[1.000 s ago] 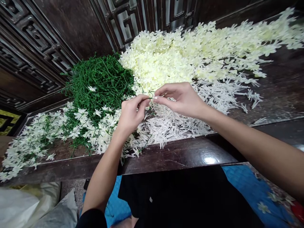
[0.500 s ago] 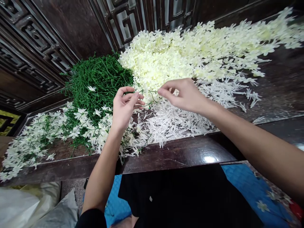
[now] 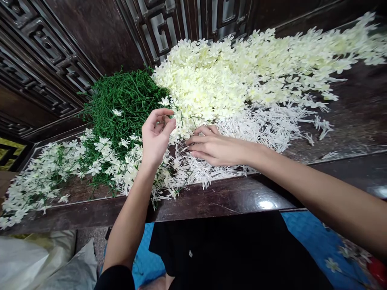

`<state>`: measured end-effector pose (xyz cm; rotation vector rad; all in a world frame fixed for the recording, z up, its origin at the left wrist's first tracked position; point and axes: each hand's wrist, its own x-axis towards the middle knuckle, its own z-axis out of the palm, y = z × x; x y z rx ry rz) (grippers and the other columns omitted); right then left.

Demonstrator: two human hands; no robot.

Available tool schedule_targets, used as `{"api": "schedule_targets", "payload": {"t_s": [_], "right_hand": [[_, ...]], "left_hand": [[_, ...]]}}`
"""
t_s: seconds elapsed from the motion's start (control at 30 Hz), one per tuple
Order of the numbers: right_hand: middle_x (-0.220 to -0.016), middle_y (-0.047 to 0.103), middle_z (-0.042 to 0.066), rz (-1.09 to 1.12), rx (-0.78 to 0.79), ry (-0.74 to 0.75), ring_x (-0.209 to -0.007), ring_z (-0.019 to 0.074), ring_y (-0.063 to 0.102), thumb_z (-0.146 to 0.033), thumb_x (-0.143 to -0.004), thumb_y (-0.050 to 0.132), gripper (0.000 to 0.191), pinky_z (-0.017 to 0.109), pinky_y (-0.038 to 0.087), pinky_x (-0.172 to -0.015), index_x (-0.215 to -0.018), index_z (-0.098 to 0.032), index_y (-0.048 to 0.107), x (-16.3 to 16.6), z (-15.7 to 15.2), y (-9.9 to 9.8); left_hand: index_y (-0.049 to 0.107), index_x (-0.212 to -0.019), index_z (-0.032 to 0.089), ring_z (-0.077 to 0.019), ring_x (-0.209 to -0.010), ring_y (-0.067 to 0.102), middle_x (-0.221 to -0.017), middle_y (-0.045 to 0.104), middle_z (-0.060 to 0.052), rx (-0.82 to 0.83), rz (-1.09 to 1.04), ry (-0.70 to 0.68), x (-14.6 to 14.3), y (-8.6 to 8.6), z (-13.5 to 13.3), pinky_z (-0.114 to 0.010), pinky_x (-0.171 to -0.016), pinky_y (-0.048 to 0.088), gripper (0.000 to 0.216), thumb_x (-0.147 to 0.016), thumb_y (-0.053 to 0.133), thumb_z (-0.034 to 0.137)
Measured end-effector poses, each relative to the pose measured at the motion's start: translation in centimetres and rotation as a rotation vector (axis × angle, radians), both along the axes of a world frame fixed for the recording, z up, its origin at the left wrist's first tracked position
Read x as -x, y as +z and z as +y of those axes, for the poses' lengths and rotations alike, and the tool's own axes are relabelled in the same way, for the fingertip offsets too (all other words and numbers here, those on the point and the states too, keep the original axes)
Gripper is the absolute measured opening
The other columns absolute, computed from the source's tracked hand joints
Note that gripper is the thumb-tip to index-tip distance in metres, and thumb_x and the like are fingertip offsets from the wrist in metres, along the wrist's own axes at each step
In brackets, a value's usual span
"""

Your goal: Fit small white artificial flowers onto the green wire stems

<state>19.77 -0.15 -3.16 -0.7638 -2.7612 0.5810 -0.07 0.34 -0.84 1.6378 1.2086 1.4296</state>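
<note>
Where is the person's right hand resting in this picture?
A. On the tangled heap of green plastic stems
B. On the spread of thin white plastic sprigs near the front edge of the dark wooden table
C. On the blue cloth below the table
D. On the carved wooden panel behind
B: the right hand lies flat, fingers down, on the thin white plastic sprigs, in front of the cream flower pile.

This looks like a home turned small craft workroom: a dark polished wooden bench (image 3: 229, 197) with carved lattice backing (image 3: 157, 24), heaped with cream artificial blossoms (image 3: 242, 72), green plastic stems (image 3: 127, 100) and white plastic sprigs (image 3: 272, 129), sacks (image 3: 36, 262) on the floor.
</note>
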Motion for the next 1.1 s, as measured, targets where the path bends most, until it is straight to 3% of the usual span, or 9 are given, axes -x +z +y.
{"api": "schedule_targets", "payload": {"t_s": [0.13,0.4,0.57,0.77,0.97,1.1], "right_hand": [[-0.121,0.067,0.013,0.089,0.000,-0.085,-0.118,0.0334,0.048,-0.038,-0.104,0.044,0.039,0.057,0.035,-0.103,-0.113,-0.013,0.072,-0.3,0.3,0.1],[-0.089,0.075,0.002,0.592,0.062,-0.416,-0.085,0.0219,0.068,-0.025,-0.088,0.065,0.010,0.048,0.054,-0.086,-0.087,-0.025,0.076,-0.8,1.0,0.5],[-0.099,0.076,0.007,0.618,0.086,-0.576,-0.088,0.0237,0.070,-0.025,-0.086,0.067,0.017,0.049,0.057,-0.083,-0.099,-0.019,0.077,-1.0,0.9,1.2],[-0.096,0.074,0.008,0.455,0.062,-0.471,-0.088,0.0227,0.067,-0.024,-0.092,0.060,0.016,0.049,0.056,-0.084,-0.096,-0.018,0.075,-1.2,1.4,0.4],[-0.095,0.069,0.010,0.337,0.115,-0.396,-0.084,0.0232,0.062,-0.030,-0.095,0.054,0.020,0.044,0.053,-0.075,-0.099,-0.017,0.069,-1.0,1.2,0.3],[-0.093,0.066,0.010,0.263,0.090,-0.276,-0.087,0.0251,0.061,-0.034,-0.098,0.047,0.025,0.048,0.049,-0.081,-0.097,-0.017,0.066,-1.0,0.9,0.3]], "left_hand": [[0.073,-0.090,0.020,-0.0109,-0.073,0.057,-0.081,0.065,-0.001,-0.034,0.127,0.032,0.3,-0.2,0.3,-0.024,-0.072,0.052,0.011,-0.081,0.069,0.016],[0.074,-0.095,0.018,-0.0131,-0.074,0.061,-0.078,0.067,-0.002,0.041,0.215,0.012,0.0,0.0,-0.2,-0.027,-0.075,0.054,0.014,-0.081,0.070,0.021],[0.074,-0.095,0.019,-0.0138,-0.077,0.063,-0.082,0.070,-0.003,0.045,0.261,-0.002,-0.3,0.3,-0.4,-0.028,-0.075,0.054,0.015,-0.081,0.070,0.019],[0.075,-0.098,0.020,-0.0122,-0.068,0.061,-0.075,0.069,-0.001,0.044,0.278,-0.022,-0.4,0.3,-0.6,-0.026,-0.067,0.053,0.016,-0.086,0.066,0.020],[0.070,-0.105,0.020,-0.0127,-0.075,0.066,-0.076,0.067,-0.002,0.052,0.172,-0.066,-0.5,0.2,-0.5,-0.027,-0.077,0.058,0.026,-0.096,0.046,0.017],[0.070,-0.103,0.018,-0.0151,-0.080,0.067,-0.087,0.071,-0.005,0.001,0.328,-0.034,-0.2,0.0,-0.2,-0.031,-0.081,0.057,0.024,-0.093,0.048,0.016]]}}
